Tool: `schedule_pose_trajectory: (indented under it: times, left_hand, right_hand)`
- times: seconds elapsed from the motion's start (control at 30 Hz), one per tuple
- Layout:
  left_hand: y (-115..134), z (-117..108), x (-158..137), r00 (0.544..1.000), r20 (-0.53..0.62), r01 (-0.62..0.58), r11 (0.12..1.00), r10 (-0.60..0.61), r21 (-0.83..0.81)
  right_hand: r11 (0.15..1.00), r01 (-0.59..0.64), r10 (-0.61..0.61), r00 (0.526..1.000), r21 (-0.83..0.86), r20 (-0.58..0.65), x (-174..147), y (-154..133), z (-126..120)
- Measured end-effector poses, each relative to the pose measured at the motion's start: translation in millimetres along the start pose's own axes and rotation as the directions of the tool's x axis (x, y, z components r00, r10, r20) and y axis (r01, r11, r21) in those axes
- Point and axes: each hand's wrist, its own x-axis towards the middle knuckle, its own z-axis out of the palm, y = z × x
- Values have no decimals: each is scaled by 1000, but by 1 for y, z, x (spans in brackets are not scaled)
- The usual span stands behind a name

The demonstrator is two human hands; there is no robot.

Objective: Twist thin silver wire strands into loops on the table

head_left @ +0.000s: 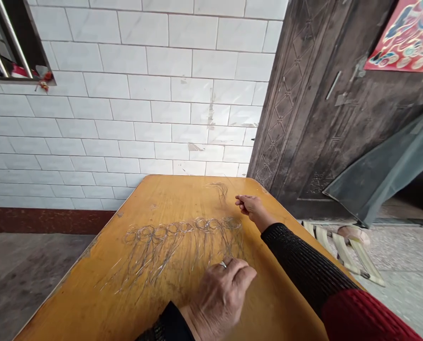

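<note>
My left hand (221,298), with a ring on one finger, rests low over the near part of the wooden table (275,293). Its fingers are curled under, so whatever they grip is hidden. Further out, my right hand (250,207) is closed in a pinch above the table's right side; I cannot make out anything between the fingertips. Just left of it lie a few loose thin wires (223,190). Across the middle of the table runs a row of several thin wire loops (162,231), their twisted tails (154,265) pointing toward me.
A white tiled wall (133,109) stands behind the table. At the right are a dark carved door (304,113) with a red picture (406,35), a grey-blue curtain (385,175) and a strapped stool or chair (349,253). A barred window (13,42) is at upper left.
</note>
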Motion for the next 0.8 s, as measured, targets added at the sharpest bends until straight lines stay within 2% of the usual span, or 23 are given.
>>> schedule_pose_trajectory:
  times: [0.23, 0.43, 0.7, 0.8]
  left_hand:
    - [-5, 7, -1, 999, -41, -3, 998, 5, 58]
    - [-7, 7, -2, 999, -34, 1, 998, 1, 61]
    - [-12, 10, -3, 1000, 15, 12, 996, -14, 86]
    - [-14, 10, -5, 997, 78, 20, 993, -29, 115]
  right_hand:
    - [994, -96, 94, 995, -56, -45, 48, 8, 23]
    - [974, -131, 134, 991, -182, 6, 65, 6, 21]
    - [899, 40, 2, 995, -437, 96, 60, -7, 5]
    - [858, 117, -76, 992, -500, 102, 57, -12, -1]
